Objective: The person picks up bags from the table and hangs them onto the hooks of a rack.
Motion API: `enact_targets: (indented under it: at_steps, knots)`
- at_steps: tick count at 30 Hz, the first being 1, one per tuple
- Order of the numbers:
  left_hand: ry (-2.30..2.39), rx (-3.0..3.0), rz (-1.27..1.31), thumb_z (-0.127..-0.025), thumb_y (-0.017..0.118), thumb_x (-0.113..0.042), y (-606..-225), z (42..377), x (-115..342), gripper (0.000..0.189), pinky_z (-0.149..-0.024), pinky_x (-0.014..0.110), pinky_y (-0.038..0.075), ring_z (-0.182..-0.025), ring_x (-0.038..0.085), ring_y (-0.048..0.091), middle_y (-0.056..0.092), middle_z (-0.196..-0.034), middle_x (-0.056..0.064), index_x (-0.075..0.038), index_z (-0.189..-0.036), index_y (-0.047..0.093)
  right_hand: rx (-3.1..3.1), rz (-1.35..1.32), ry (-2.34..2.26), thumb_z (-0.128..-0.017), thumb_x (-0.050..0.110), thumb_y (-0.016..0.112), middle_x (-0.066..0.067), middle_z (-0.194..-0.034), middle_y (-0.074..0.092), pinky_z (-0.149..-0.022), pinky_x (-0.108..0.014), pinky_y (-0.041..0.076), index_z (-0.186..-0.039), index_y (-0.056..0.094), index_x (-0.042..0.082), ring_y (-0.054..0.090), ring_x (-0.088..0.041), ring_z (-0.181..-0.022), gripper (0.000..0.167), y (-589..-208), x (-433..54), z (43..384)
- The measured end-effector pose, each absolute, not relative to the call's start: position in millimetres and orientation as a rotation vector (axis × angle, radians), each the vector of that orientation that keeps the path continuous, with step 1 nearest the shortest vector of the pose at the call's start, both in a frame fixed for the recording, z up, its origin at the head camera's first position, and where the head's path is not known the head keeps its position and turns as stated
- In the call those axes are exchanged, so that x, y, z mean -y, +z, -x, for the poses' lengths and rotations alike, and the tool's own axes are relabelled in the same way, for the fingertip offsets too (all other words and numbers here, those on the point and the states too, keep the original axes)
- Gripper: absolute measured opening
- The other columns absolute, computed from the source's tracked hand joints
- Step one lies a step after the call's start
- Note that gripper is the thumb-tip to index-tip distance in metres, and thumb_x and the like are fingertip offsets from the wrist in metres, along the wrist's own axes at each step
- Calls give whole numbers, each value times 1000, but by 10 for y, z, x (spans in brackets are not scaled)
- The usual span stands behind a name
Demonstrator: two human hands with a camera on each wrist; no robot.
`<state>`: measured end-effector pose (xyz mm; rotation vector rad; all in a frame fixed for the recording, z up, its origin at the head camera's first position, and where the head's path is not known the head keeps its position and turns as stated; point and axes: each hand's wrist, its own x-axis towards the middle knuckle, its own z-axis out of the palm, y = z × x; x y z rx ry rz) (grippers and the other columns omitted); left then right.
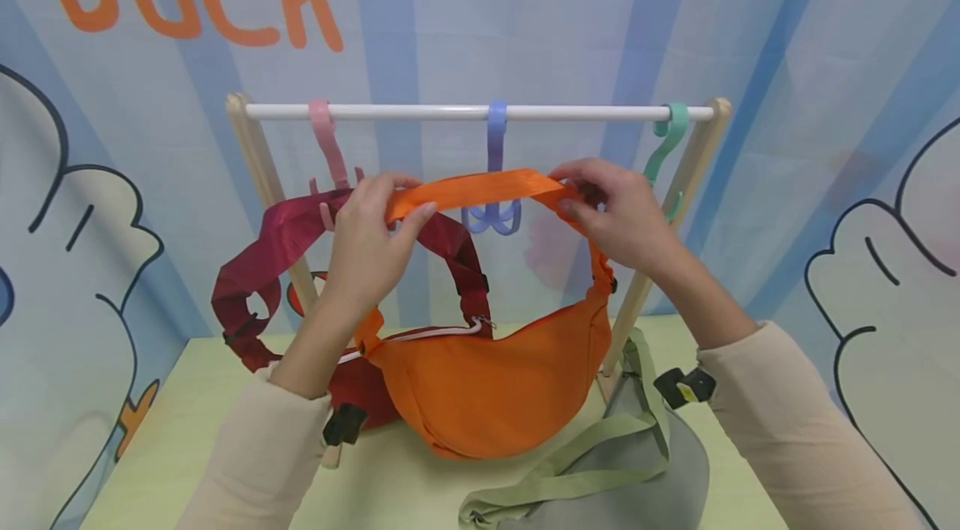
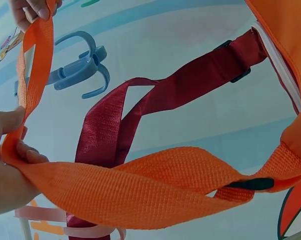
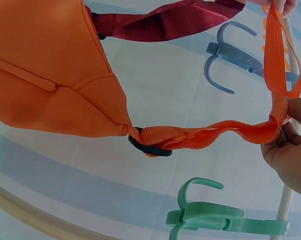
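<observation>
Both hands hold an orange crossbody bag (image 1: 487,388) by its strap (image 1: 472,190), which stretches between them while the bag hangs below. My left hand (image 1: 371,247) pinches the strap's left part, thumb on the near side. My right hand (image 1: 622,213) pinches its right part between thumb and fingers. Behind the strap a blue hook (image 1: 496,148) hangs from the white rail; in the right wrist view this hook (image 3: 235,56) stands apart from the strap. A dark red bag (image 1: 363,392) hangs by its strap (image 1: 288,234) at a pink hook (image 1: 326,142), partly hidden behind the orange bag and left arm.
A white rail (image 1: 420,112) spans two wooden posts (image 1: 697,155). At its right end hangs a green hook (image 1: 670,138). A grey-green bag (image 1: 682,472) with a pale green strap lies on the light yellow table (image 1: 172,430), front right. A printed curtain (image 1: 555,22) stands behind.
</observation>
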<state>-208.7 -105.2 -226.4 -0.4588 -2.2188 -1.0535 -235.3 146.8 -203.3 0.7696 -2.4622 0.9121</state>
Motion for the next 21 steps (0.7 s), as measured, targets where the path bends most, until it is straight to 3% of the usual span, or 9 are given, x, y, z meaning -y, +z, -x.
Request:
enact_targets:
  at_steps: [21]
  knots:
    - [-1066,2274,384,-87,63,-16,-2207,2224,1032,28,-69,37,47,-85,25,51,57,-98,14,1,-109,57,2537,-771,970,-88,1,57,-12,-90,60,-68,-35,45,-112,61,1,50,-23,-75,24,-2063,-1467,2406]
